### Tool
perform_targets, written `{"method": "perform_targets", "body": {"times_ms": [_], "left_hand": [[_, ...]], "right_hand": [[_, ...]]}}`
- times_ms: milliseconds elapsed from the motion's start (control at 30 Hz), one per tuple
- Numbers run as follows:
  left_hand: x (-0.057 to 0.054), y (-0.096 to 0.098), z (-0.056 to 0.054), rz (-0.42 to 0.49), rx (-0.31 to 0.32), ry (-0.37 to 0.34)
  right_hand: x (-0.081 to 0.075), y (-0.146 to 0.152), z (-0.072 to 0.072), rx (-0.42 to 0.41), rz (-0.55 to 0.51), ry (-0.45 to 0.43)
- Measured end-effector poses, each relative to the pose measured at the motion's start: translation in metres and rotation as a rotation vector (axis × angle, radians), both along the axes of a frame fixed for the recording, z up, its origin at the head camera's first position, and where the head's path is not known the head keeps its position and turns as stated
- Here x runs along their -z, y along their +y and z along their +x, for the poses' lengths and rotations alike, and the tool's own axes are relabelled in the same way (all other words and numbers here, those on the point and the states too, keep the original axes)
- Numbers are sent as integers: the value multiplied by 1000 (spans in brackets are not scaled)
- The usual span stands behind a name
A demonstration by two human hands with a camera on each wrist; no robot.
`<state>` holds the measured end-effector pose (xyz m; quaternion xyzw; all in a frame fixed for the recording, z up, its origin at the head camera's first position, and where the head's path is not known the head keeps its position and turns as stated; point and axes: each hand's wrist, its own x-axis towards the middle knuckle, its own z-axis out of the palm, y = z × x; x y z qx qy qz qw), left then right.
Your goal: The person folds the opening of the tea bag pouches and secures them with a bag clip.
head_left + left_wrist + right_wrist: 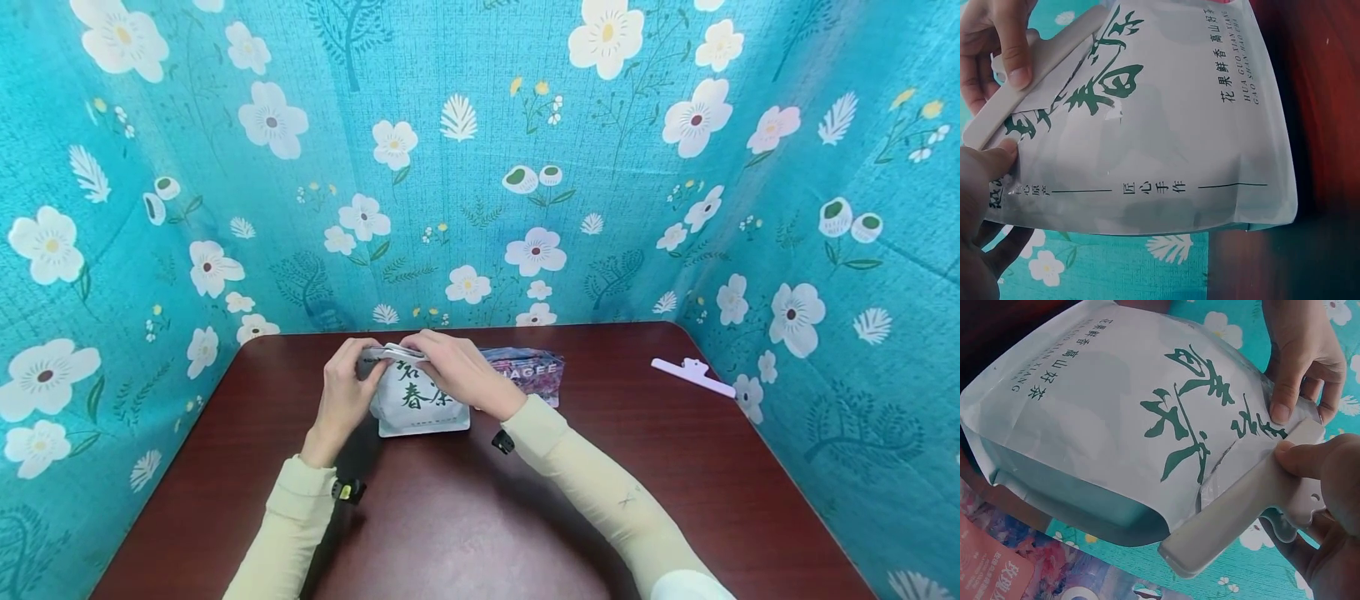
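A white tea bag with green brush lettering stands on the table in the head view, its top folded over. Across that fold lies a whitish sealing clip. My left hand pinches the bag's top corner; in the left wrist view its thumb presses the bag beside the clip's end. The right hand holds the clip, with its thumb on the clip's bar and fingers behind. Both hands hide part of the clip in the head view.
Behind the right hand lies a colourful purple and blue bag with white letters. A second, lilac clip rests toward the right of the dark red table. A turquoise flowered curtain surrounds the table's back and sides.
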<state>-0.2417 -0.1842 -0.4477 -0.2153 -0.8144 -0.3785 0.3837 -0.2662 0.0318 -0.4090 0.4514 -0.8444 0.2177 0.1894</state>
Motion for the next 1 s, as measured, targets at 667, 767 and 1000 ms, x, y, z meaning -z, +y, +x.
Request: {"method": "perform_targets", "body": {"times_ms": [667,767,1000], "left_hand": [[3,-12,-36,-12,-15,-59],[6,-12,-39,-8,-17,-65],[10,-11,-44,-6,-16,-70]], "right_hand": [[8,-13,-37,42,24,23],[10,-14,-40,46,26,14],[13,-14,-45,58,26,4]]}}
